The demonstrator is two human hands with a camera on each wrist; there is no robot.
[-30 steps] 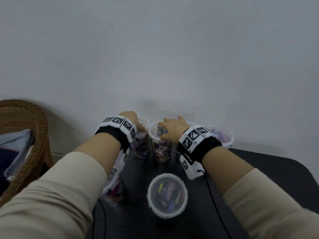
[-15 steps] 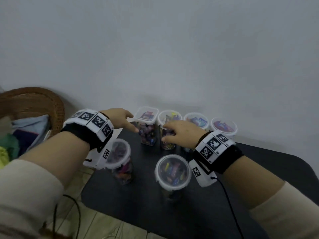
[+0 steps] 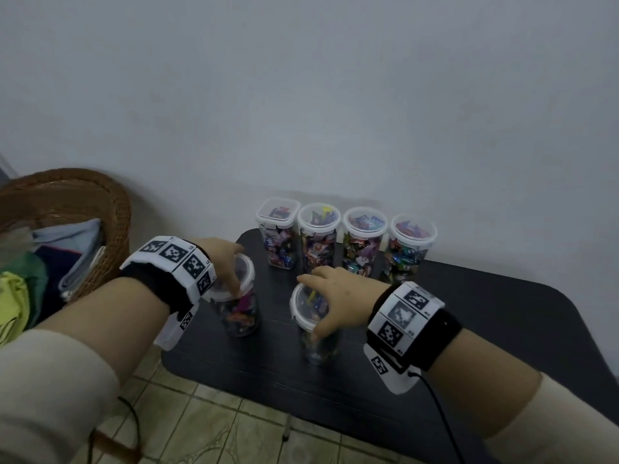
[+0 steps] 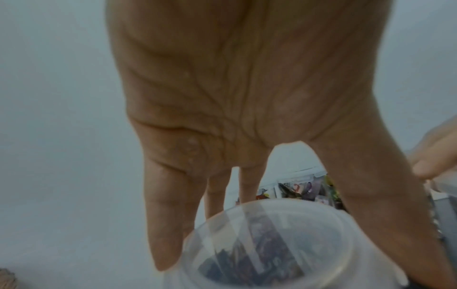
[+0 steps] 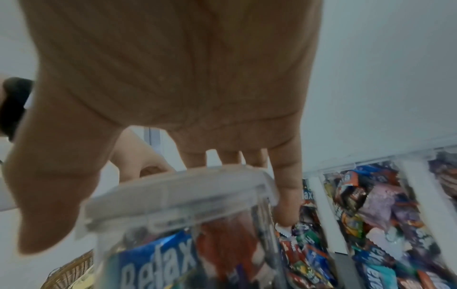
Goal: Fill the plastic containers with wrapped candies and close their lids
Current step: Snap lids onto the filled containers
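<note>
Two clear round containers full of wrapped candies stand at the front of the black table (image 3: 502, 329). My left hand (image 3: 227, 262) grips the lid (image 3: 247, 267) of the front left container (image 3: 243, 313), fingers and thumb spread round its rim (image 4: 272, 244). My right hand (image 3: 338, 293) covers the front right container (image 3: 318, 343); thumb and fingers clasp the rim of that lid (image 5: 178, 195). Behind them, a row of several lidded, candy-filled containers (image 3: 363, 242) lines the wall.
A wicker basket (image 3: 67, 202) holding folded clothes stands left of the table, over a tiled floor (image 3: 201, 423). The grey wall (image 3: 335, 95) rises right behind the back row. A black cable (image 3: 438, 413) runs from my right wrist across the table.
Both hands have drawn back from the rear row of containers and come down on the two front ones. The head view has pulled back and shows more table and floor.
</note>
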